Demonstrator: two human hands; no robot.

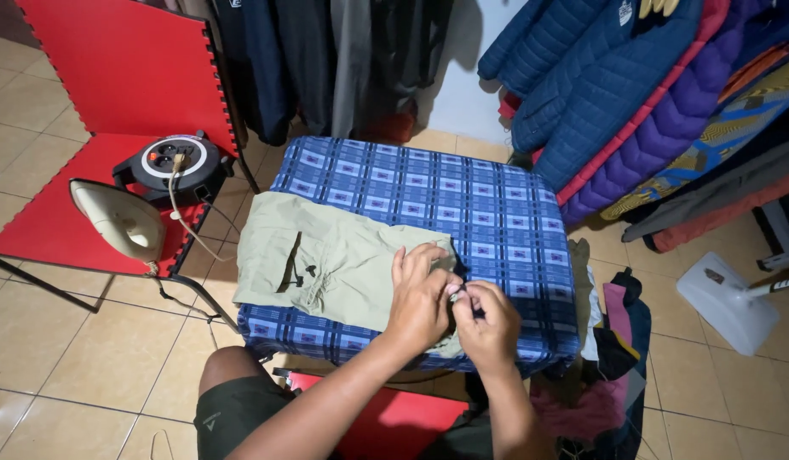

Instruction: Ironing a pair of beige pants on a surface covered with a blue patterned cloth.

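Note:
A pale green pair of trousers or shorts point(326, 260) lies flat on a low table covered with a blue checked cloth point(463, 200). My left hand point(422, 294) rests on the garment's right end, fingers pressing and gripping the fabric. My right hand point(488, 322) is right beside it, fingertips pinched on a small part at the garment's waist edge, maybe a button or zip; it is too small to tell. The two hands touch each other.
A cream iron point(122, 221) stands on a red foam mat point(79, 213) at the left, its cord running to a round cable reel point(175, 160). Hanging clothes and padded jackets point(616, 94) line the back. A pile of clothes point(607, 358) lies at the right beside a white fan base point(725, 302).

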